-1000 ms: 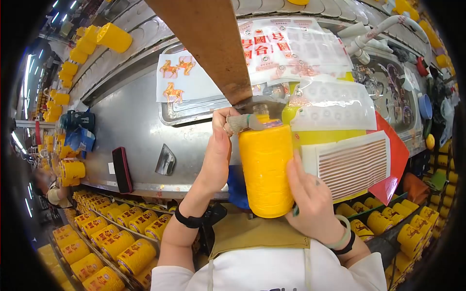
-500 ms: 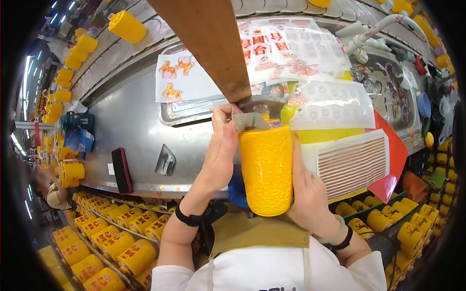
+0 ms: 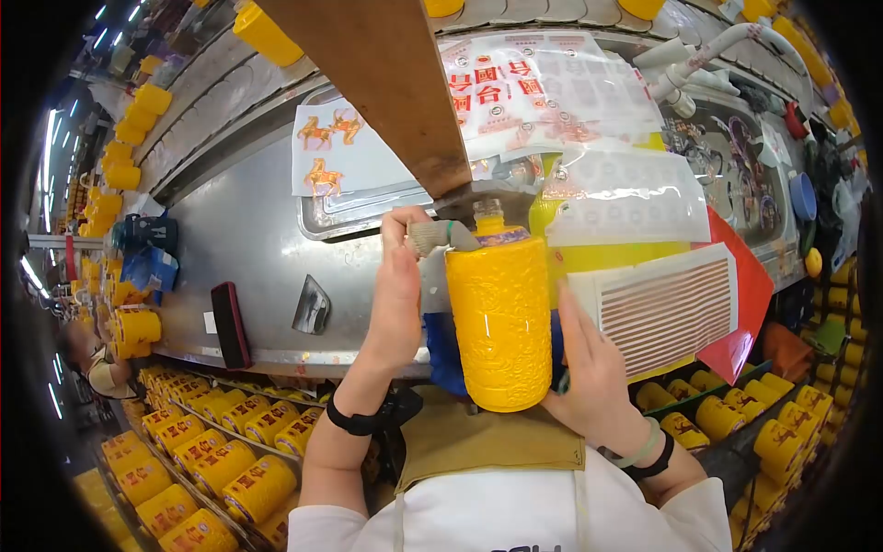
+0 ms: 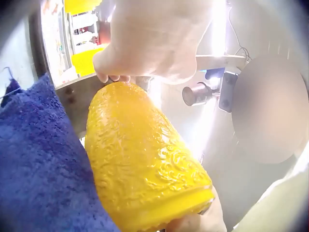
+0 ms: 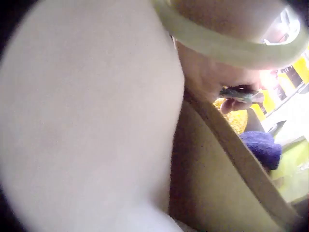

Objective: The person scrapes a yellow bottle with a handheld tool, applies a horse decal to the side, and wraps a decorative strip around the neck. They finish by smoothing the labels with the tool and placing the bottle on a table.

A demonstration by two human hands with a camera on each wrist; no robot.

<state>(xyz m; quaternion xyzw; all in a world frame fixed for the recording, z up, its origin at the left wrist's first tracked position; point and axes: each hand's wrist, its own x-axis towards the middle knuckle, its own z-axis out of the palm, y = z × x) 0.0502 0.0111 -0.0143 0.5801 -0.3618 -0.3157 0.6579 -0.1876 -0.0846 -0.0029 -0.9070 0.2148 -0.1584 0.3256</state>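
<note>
A glossy yellow bottle (image 3: 499,327) with raised relief stands tilted in front of the apron, its clear neck pointing away. My right hand (image 3: 593,373) grips it low on the right side; in the left wrist view, fingers (image 4: 212,220) wrap round its base. At the bottle's left shoulder, my left hand (image 3: 397,294) has bent fingers with a grey knitted cloth (image 3: 437,237), green-edged, at their tips. The cloth reaches to the shoulder beside a purple-patterned collar (image 3: 499,237). In the right wrist view the forearm covers most of the scene.
A blue towel (image 3: 444,345) lies at the bench edge behind the bottle. A wooden post (image 3: 386,83) rises ahead. Around it are decal sheets (image 3: 671,313), a metal tray (image 3: 322,221) and a phone (image 3: 230,324). Crates of yellow bottles (image 3: 198,442) stand at both sides.
My left hand and the cloth have drawn left and down, baring more of the neck and collar. The bottle has shifted slightly left. Yellow bottles on the back conveyor have moved right.
</note>
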